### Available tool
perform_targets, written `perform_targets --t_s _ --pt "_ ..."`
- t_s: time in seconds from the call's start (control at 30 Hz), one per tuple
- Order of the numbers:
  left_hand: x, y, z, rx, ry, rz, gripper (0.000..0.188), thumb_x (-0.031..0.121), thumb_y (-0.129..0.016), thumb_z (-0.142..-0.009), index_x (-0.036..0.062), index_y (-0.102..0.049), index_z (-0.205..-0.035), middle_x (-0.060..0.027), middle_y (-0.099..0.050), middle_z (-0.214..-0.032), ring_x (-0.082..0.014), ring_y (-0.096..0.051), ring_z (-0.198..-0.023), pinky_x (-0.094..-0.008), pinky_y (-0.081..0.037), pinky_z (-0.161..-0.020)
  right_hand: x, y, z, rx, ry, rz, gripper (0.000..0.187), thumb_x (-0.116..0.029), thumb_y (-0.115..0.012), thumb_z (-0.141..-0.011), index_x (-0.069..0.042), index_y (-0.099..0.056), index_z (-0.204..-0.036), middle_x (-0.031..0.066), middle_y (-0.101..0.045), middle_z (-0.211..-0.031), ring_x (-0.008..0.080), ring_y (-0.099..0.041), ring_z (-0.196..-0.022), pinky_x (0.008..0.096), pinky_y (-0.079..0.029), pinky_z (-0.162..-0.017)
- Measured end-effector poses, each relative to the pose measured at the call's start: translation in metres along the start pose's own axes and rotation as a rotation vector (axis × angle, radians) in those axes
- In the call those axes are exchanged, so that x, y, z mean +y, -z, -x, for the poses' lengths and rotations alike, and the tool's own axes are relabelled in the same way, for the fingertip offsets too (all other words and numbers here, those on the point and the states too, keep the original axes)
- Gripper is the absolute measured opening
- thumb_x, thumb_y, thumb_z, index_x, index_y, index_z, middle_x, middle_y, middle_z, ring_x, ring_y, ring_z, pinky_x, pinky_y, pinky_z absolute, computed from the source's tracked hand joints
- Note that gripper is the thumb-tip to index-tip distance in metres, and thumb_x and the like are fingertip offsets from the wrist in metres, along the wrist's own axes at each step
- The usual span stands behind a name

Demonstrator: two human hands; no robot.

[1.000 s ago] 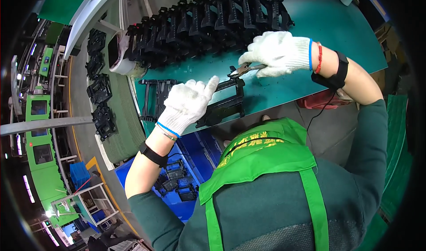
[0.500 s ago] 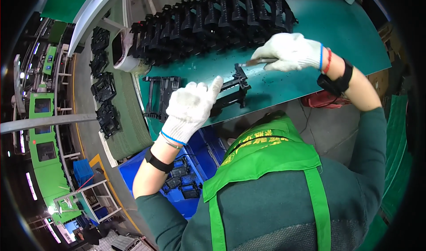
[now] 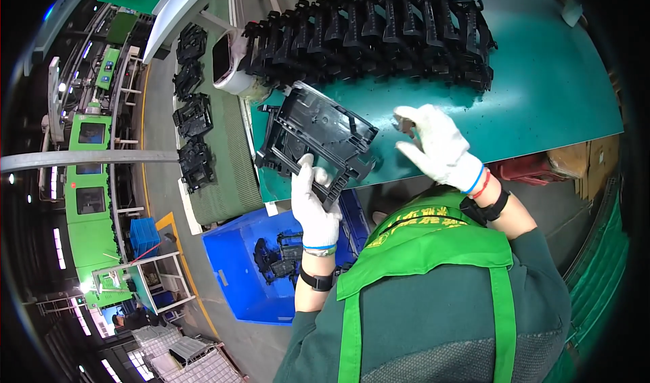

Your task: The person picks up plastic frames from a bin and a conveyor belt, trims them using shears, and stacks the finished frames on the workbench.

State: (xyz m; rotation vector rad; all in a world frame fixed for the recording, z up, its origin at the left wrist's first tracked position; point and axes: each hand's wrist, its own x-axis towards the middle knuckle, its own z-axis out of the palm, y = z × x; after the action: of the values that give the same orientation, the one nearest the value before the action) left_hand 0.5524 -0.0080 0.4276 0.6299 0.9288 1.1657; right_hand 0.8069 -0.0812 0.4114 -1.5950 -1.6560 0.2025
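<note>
A black plastic frame (image 3: 323, 120) is held tilted over the near left of the green table, its broad flat side facing up. My left hand (image 3: 313, 210), in a white knitted glove, grips it by its near edge with the thumb on top. Partly hidden beneath it, a second black frame (image 3: 268, 138) rests at the table's left end. To the right, clear of the held frame, my gloved right hand (image 3: 440, 146) pinches a small brownish flat tool (image 3: 406, 127); its exact kind is hard to make out.
Along the table's (image 3: 542, 78) far side stands a long row of black frames (image 3: 365, 38). A white container (image 3: 233, 65) sits at the row's left end. Several black parts lie on the green conveyor (image 3: 227, 160). Below the table, a blue bin (image 3: 230, 268) holds black pieces.
The black frame in my left hand has been turned and raised, so its broad side now shows. My right hand has drawn away from it with the tool. The whole view has shifted.
</note>
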Motion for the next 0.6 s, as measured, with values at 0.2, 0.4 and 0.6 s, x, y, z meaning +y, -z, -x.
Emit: perform_targets --t_s 0.2,0.4,0.6 --pt "0.0 -0.012 0.012 0.188 0.111 0.076 0.019 0.021 -0.065 -0.102 0.0091 -0.064 -0.117 0.0013 -0.061 -0.077 -0.0069 -0.059 -0.066 -0.0212 -0.048 -0.051 -0.003 -0.016 -0.009 0.045 0.109 0.033 0.061 -0.008 -0.077 -0.082 -0.012 -0.05 -0.137 0.0071 -0.06 -0.098 0.0274 -0.058 -0.086 0.0413 -0.047 -0.081" --pt "-0.005 -0.016 0.021 0.125 0.103 0.005 0.017 0.023 -0.065 -0.103 0.0102 -0.064 -0.115 0.0019 -0.062 -0.078 -0.0058 -0.06 -0.067 -0.0211 -0.047 -0.052 -0.004 -0.018 -0.012 0.041 0.096 0.013 0.055 -0.009 -0.078 -0.082 -0.011 -0.055 -0.132 0.0075 -0.06 -0.096 0.027 -0.058 -0.085 0.0404 -0.048 -0.08" --pt "-0.013 -0.019 0.026 0.087 0.051 -0.207 0.021 0.021 -0.063 -0.103 0.0065 -0.063 -0.118 0.0024 -0.06 -0.079 -0.0068 -0.056 -0.068 -0.0225 -0.048 -0.06 0.026 -0.017 -0.014 -0.115 -0.435 -0.322 0.042 -0.012 -0.075 -0.088 -0.007 -0.06 -0.127 0.0091 -0.06 -0.1 0.0217 -0.058 -0.086 0.0357 -0.049 -0.08"
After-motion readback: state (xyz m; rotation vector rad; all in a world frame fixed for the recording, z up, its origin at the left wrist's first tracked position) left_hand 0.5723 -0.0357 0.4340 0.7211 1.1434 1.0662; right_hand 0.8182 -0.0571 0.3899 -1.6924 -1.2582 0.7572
